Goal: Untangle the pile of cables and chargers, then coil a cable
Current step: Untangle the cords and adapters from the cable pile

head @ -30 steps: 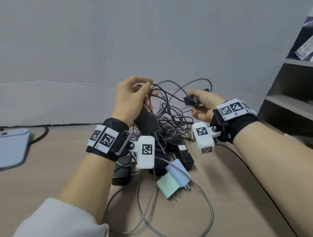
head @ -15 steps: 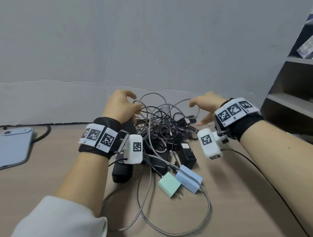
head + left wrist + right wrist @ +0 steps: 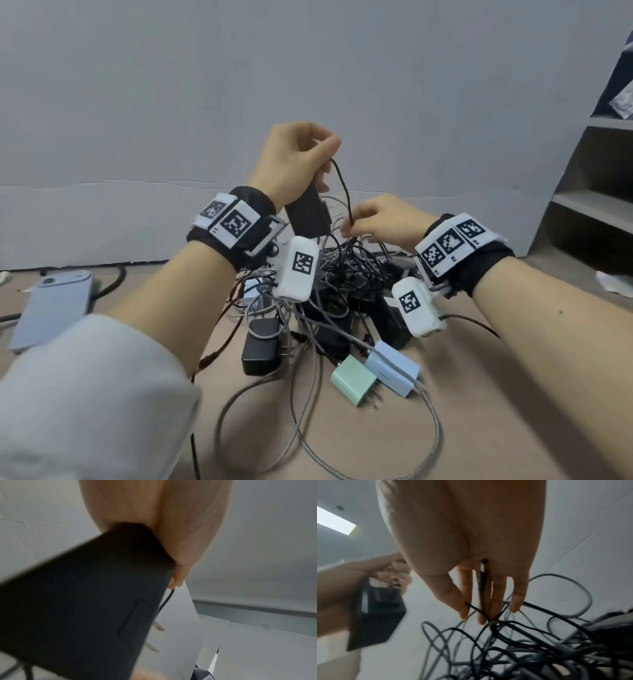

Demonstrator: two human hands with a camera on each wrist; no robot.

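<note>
A tangled pile of black and grey cables and chargers [image 3: 346,274] lies on the brown table [image 3: 513,411]. My left hand [image 3: 294,161] is raised above the pile and grips a black charger brick [image 3: 308,214] [image 3: 85,608] [image 3: 375,618]. A thin black cable [image 3: 344,192] runs from that hand down to my right hand [image 3: 373,222]. The right hand sits low at the top of the pile, its fingers [image 3: 498,599] extended and holding this black cable between them. A mint green plug [image 3: 352,378] and a pale blue plug [image 3: 392,371] lie at the pile's near side.
A pale blue phone [image 3: 51,308] lies at the left with a dark cord behind it. A grey shelf unit [image 3: 596,205] stands at the right. A braided grey cable [image 3: 342,452] loops over the near table. A grey wall backs the table.
Half a second ago both hands were down at the pile. My left hand has since risen, lifting the black charger brick. My right hand moved left and took hold of its cable.
</note>
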